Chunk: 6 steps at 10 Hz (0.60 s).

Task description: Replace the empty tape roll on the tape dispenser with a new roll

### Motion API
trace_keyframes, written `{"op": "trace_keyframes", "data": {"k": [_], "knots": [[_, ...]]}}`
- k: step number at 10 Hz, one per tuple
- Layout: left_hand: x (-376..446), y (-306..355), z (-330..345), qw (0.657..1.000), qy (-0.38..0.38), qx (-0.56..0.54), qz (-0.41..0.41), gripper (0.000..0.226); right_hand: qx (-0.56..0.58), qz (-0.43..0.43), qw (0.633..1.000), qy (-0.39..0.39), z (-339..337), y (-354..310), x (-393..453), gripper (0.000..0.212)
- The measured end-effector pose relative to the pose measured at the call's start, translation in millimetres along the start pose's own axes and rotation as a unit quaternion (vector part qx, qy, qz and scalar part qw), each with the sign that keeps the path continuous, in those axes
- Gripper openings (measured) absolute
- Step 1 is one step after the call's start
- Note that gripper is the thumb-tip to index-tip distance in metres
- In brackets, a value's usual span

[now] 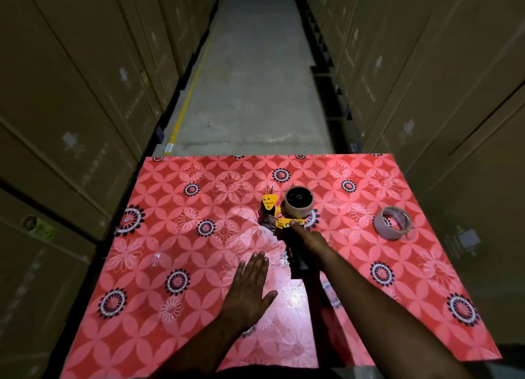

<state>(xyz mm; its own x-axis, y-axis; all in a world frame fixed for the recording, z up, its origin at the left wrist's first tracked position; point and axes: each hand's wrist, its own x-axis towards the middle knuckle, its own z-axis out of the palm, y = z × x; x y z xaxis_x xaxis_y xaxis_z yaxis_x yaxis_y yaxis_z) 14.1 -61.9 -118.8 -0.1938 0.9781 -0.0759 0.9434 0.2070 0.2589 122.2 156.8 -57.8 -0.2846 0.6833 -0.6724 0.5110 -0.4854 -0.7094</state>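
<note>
The yellow-and-black handheld tape dispenser (284,222) lies mid-bench on the red floral-patterned bench (170,208), its spindle carrying a bare cardboard core (299,202). The right hand (309,239) closes its grip around the dispenser's handle. Left of the dispenser, the left hand (250,287) lies flat, grip empty. A translucent new tape roll (393,223) lies well right of the dispenser.

Table (176,336) left half open — dispenser (284,225), spare roll (393,222) crowd right.

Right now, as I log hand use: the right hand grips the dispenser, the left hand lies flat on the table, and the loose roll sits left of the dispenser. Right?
Not quite. In the head view the loose roll sits right of the dispenser, not left. The right hand grips it; the left hand lies flat on the table.
</note>
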Motion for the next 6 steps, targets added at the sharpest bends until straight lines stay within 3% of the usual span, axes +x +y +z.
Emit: {"op": "trace_keyframes", "data": {"k": [1,2,4,5,6], "knots": [[-1.1,2.0,-4.2,1.0,0.001,-0.015,-0.002,0.079,-0.167,-0.077,0.983,-0.001,-0.9,-9.3,-24.0,0.049],[-1.9,1.6,-3.5,0.999,0.005,-0.047,-0.002,0.081,-0.29,-0.141,0.947,0.016,-4.5,-2.0,-35.1,0.043],[-0.6,1.3,-14.0,0.981,0.04,-0.186,-0.035,0.081,-0.396,-0.282,0.862,0.144,-8.4,22.0,-73.4,0.034],[-2.5,5.4,-34.3,0.963,0.055,-0.252,-0.074,0.048,-0.465,-0.328,0.808,0.153,-2.5,32.5,-105.2,0.052],[-1.0,2.7,-39.7,0.967,0.069,-0.237,-0.067,0.038,-0.504,-0.377,0.762,0.152,1.4,51.7,-110.0,0.067]]}}
